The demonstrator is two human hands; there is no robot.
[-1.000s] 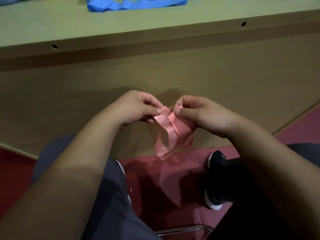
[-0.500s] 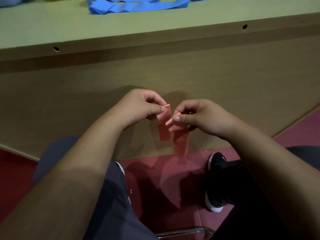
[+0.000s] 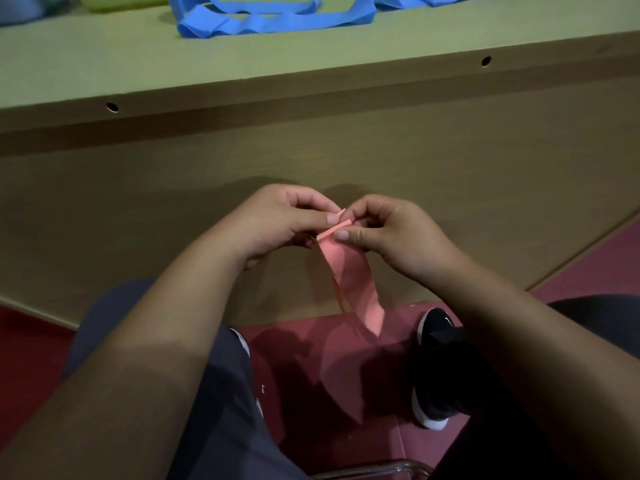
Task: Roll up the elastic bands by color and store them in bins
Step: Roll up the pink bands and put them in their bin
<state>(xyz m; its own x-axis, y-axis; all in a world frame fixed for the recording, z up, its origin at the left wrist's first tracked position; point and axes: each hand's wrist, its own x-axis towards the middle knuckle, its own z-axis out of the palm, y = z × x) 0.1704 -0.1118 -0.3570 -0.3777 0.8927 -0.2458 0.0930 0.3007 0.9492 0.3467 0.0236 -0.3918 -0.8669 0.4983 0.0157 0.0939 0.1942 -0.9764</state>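
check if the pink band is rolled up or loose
Mostly loose: the pink band hangs down, left hand and right hand pinching only its folded top end.

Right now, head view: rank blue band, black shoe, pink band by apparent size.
1. blue band: largest, though cropped at the frame top.
2=. black shoe and pink band look about equal; not ranking them.

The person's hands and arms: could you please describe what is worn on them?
The left hand and right hand are bare: no gloves, rings, watch or bracelet in view. Both forearms are uncovered as far as the frame shows, so no sleeves appear. The visible thumbnails are short and unpainted.
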